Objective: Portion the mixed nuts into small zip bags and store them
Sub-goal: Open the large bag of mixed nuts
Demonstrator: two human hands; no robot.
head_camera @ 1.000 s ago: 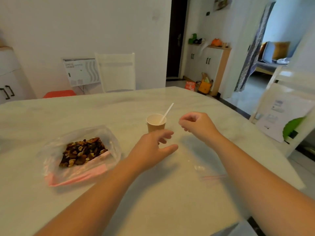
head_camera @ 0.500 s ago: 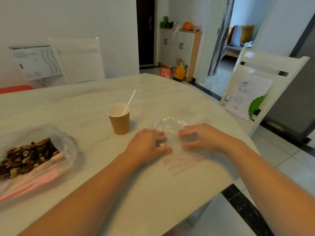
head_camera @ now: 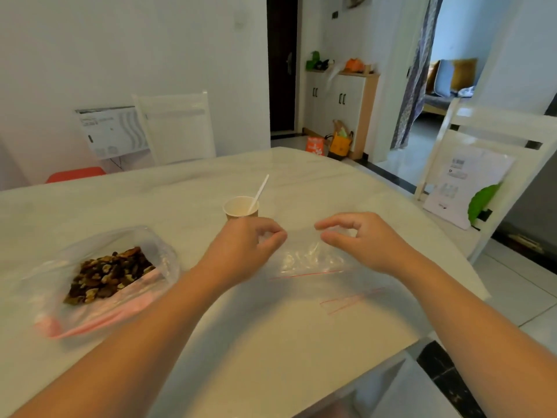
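Nuts lie heaped in a big open clear bag at the bench's left. Left hand and right hand each pinch the far edge of a small zip bag, its red seal strip running left-right nearest me. A paper cup behind holds a white spoon.

No text, brand or number can be read anywhere in the view. The white box leaning on the wall at about ten o'clock carries small grey print and wavy lines, too blurred to make out. The white package propped in the chair at about two o'clock has a few dark label marks and a green shape, equally unreadable.
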